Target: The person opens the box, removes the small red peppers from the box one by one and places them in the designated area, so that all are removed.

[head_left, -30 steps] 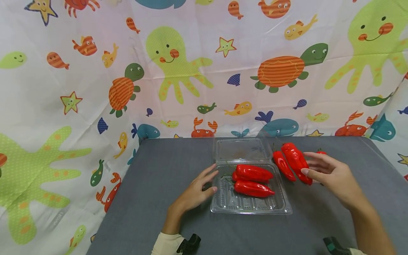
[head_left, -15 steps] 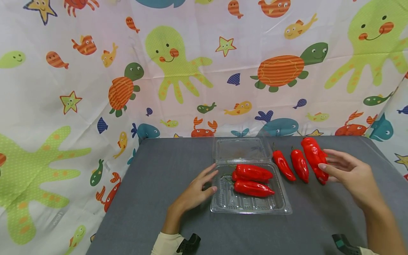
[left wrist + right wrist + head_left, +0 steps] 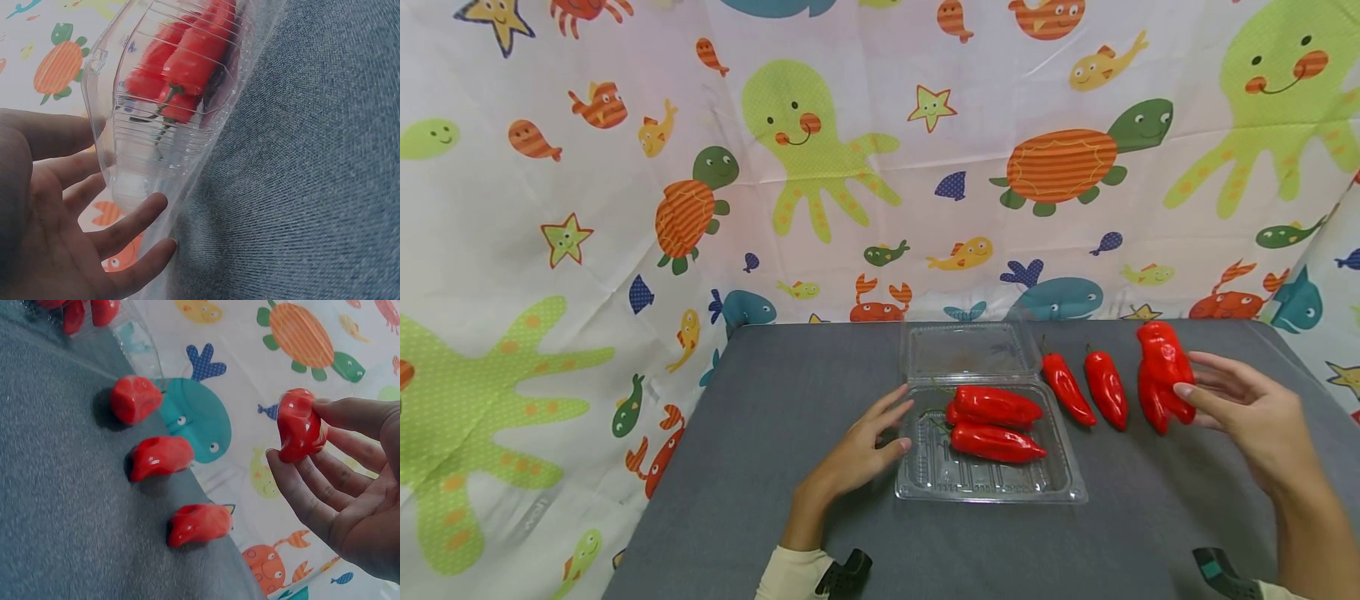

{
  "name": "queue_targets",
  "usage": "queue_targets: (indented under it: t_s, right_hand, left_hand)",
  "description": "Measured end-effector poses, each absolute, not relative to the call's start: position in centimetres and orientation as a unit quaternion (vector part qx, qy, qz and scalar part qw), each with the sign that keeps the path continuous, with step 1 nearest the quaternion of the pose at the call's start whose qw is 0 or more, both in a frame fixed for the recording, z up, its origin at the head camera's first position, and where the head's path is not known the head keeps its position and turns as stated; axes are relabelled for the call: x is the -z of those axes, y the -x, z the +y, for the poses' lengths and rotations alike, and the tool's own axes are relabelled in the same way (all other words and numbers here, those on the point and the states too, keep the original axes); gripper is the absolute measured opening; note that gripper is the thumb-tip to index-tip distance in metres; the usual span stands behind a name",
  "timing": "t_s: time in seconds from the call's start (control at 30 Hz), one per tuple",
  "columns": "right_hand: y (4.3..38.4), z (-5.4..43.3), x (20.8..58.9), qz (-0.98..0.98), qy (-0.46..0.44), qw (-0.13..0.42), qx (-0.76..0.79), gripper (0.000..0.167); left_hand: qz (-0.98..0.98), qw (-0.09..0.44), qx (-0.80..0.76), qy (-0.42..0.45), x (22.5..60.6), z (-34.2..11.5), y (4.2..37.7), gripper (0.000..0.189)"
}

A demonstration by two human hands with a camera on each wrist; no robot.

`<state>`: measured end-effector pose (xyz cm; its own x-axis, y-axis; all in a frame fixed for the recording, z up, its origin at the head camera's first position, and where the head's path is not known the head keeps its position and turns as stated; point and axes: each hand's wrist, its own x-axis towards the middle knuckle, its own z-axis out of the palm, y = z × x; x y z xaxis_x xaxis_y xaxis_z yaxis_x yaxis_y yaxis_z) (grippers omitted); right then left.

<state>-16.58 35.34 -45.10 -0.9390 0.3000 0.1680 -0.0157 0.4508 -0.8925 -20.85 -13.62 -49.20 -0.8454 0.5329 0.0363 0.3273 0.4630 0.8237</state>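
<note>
A red pepper (image 3: 301,426) is pinched between the thumb and fingers of my right hand (image 3: 1247,408), raised above the table in the right wrist view. In the head view it overlaps another red pepper (image 3: 201,524) lying on the table. My left hand (image 3: 859,454) has its fingers spread and relaxed at the left side of a clear plastic clamshell box (image 3: 925,492); its fingertips are right at the wall. Several red peppers (image 3: 997,444) lie in the box's base, stems toward the left. The lid (image 3: 966,350) is folded back, away from me.
Two more red peppers lie on the grey table (image 3: 760,400) just right of the box: one slim pepper (image 3: 1067,390) by its edge and one pepper (image 3: 1105,390) beside that. A white curtain (image 3: 850,275) with sea animals hangs right behind the table.
My right hand has moved to the right with the held pepper, away from the two peppers by the box, uncovering the second one. The left hand and the box have stayed put.
</note>
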Motion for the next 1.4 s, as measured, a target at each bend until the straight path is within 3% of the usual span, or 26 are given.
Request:
queue_targets:
  t_s: [0.87,1.4]
  right_hand:
    - [16.6,38.5,47.4,-0.823,0.179,0.141,-0.521,0.068]
    - [17.2,40.0,48.5,-0.832,0.253,0.090,-0.486,0.068]
  left_hand:
    - [0.843,0.110,-0.451,-0.271,49.3,-13.6,20.9,0.063]
    - [0.846,0.114,-0.453,-0.258,49.3,-13.6,20.9,0.062]
